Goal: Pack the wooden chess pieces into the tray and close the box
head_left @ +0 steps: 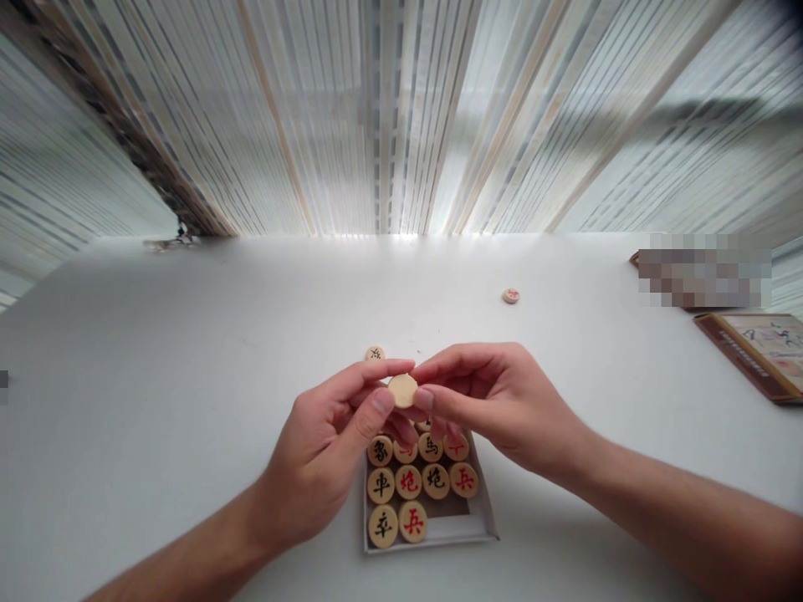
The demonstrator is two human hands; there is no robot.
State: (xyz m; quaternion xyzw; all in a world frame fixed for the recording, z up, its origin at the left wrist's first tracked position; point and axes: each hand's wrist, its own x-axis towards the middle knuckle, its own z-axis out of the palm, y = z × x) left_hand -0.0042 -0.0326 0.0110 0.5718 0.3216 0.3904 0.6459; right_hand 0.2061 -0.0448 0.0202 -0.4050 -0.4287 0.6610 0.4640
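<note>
A round wooden game piece, its visible face blank, is pinched between my two hands above the back of a shallow box. My left hand holds its left edge with thumb and fingers. On the right edge, the thumb and fingers of my right hand are closed on the same piece. Below lies the open white box with rows of round pieces marked in red or black characters, such as a black-marked piece and a red-marked piece in the front row. My fingers hide part of the back rows.
Just behind my left fingers lies a black-marked piece. Farther back is a red-marked piece. A brown printed box sits at the right, near a blurred-out item. Striped curtains hang behind the white table.
</note>
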